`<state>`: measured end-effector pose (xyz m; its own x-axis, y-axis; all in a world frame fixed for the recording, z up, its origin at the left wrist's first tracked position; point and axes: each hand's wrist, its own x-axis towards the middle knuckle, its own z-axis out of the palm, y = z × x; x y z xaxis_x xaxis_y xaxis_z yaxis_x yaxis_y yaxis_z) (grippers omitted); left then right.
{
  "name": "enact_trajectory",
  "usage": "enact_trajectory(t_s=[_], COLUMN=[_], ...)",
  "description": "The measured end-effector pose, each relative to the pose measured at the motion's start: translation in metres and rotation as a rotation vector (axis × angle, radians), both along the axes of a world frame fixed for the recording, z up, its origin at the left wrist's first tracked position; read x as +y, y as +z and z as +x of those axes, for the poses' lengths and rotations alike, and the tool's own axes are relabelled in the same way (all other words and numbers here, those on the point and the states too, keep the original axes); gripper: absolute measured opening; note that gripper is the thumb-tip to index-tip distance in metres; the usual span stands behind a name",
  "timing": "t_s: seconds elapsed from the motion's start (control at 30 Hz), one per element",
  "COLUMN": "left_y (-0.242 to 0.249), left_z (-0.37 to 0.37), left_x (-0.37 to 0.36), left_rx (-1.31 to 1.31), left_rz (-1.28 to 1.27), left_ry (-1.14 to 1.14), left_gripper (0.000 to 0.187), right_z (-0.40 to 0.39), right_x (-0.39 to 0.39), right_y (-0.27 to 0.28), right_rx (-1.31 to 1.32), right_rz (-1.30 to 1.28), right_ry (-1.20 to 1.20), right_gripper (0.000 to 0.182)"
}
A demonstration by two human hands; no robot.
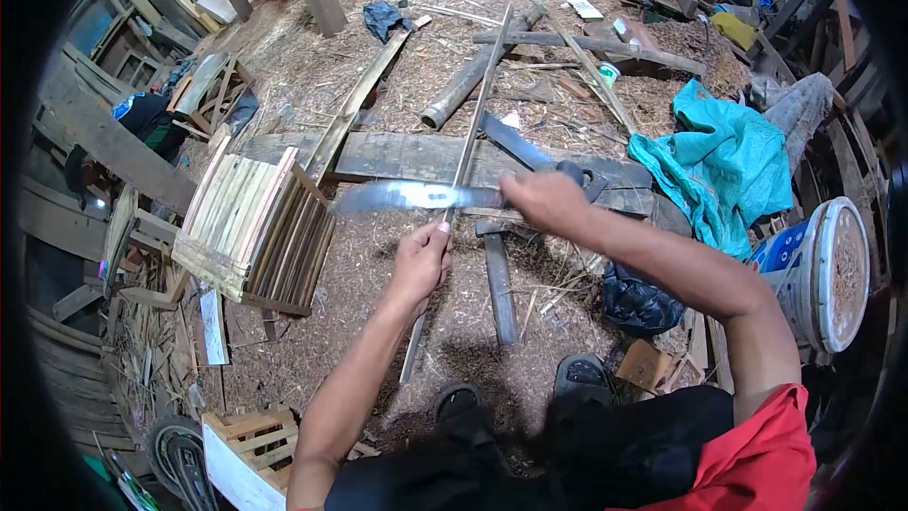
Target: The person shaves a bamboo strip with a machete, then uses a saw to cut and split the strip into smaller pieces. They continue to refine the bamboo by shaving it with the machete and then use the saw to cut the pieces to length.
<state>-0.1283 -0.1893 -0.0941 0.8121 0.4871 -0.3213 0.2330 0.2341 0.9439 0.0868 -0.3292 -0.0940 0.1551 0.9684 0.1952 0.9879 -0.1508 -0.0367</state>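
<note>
A long thin wooden strip [478, 104] runs from between my feet side up past the plank. My left hand [423, 263] is wrapped round its lower part. In my right hand [544, 201] is the handle of a machete [416, 196], its blade blurred and pointing left, crossing the strip just above my left hand. Below the blade a hammer [499, 284] lies on the ground. A handsaw [515, 142] rests on the thick plank [402, 156] behind the strip.
Left of my hands stands a slatted wooden crate [236, 218]. A teal tarp [728, 156], a white bucket [832, 274] and a black plastic bag [638, 301] are at the right. Beyond the plank lie a round pole [473, 76] and other boards. Wood shavings cover the ground.
</note>
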Motion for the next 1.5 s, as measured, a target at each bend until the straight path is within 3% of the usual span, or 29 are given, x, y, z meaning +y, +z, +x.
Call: enact_trajectory(t_s=[0.1, 0.13, 0.27, 0.3, 0.4, 0.47, 0.53, 0.6, 0.67, 0.7, 0.8, 0.93, 1.1, 1.17, 1.23, 1.33, 1.4, 1.5], left_y=[0.011, 0.011, -0.006, -0.004, 0.004, 0.002, 0.001, -0.005, -0.01, -0.01, -0.007, -0.009, -0.027, -0.012, -0.003, 0.001, -0.004, -0.003], left_z=[-0.013, -0.016, -0.008, -0.005, -0.011, -0.022, -0.024, -0.019, -0.012, -0.008, -0.016, -0.026, -0.015, -0.008, -0.004, -0.008, -0.017, -0.024], left_x=[-0.015, -0.016, -0.007, -0.008, -0.015, -0.019, -0.02, -0.017, -0.018, -0.017, -0.025, -0.026, -0.016, -0.018, -0.018, -0.015, -0.013, -0.009], left_rx=[0.072, 0.076, 0.009, 0.009, 0.044, 0.084, 0.076, 0.083, 0.002, -0.039, 0.069, 0.101, 0.04, 0.054, 0.034, -0.021, -0.032, -0.021], left_rz=[0.057, 0.056, 0.054, 0.072, 0.097, 0.027, 0.121, 0.178, 0.155, 0.147, -0.008, -0.123, -0.115, -0.261, -0.425, -0.648, -0.69, -0.731], left_ry=[-0.025, -0.026, -0.039, -0.04, -0.069, -0.06, -0.059, -0.074, -0.077, -0.08, -0.096, -0.15, -0.17, -0.153, -0.148, -0.151, -0.201, -0.234], left_gripper=[0.024, 0.024, 0.024, 0.024, 0.023, 0.024, 0.025, 0.025, 0.025, 0.026, 0.029, 0.033, 0.043, 0.049, 0.054, 0.057, 0.06, 0.061], right_z=[0.051, 0.061, 0.027, 0.022, 0.061, 0.094, 0.124, 0.114, 0.079, 0.076, 0.1, 0.162, 0.119, 0.068, 0.042, 0.021, 0.047, 0.061], right_x=[0.004, 0.005, -0.003, -0.006, -0.008, -0.01, -0.012, -0.022, -0.027, -0.022, -0.02, -0.03, -0.033, -0.029, -0.028, -0.022, -0.017, -0.01], right_y=[0.018, 0.026, 0.013, 0.002, 0.001, 0.022, 0.024, 0.023, 0.022, 0.013, 0.013, 0.013, -0.01, 0.0, -0.018, -0.017, -0.028, -0.004], right_rx=[0.173, 0.124, 0.157, 0.125, 0.061, 0.175, 0.036, 0.089, 0.169, 0.045, 0.06, 0.157, 0.174, 0.282, 0.2, 0.141, 0.078, 0.24], right_rz=[0.045, 0.003, -0.133, -0.039, -0.059, -0.002, 0.092, 0.092, 0.007, -0.011, -0.065, 0.188, 0.146, 0.057, 0.025, -0.039, 0.013, 0.013], right_ry=[-0.29, -0.373, -0.125, 0.005, -0.152, -0.502, -0.578, -0.466, -0.204, -0.1, -0.421, -0.719, -0.416, -0.308, -0.119, -0.031, -0.075, -0.33], right_gripper=[0.015, 0.015, 0.015, 0.014, 0.016, 0.017, 0.015, 0.014, 0.016, 0.018, 0.02, 0.017, 0.023, 0.026, 0.025, 0.019, 0.018, 0.019])
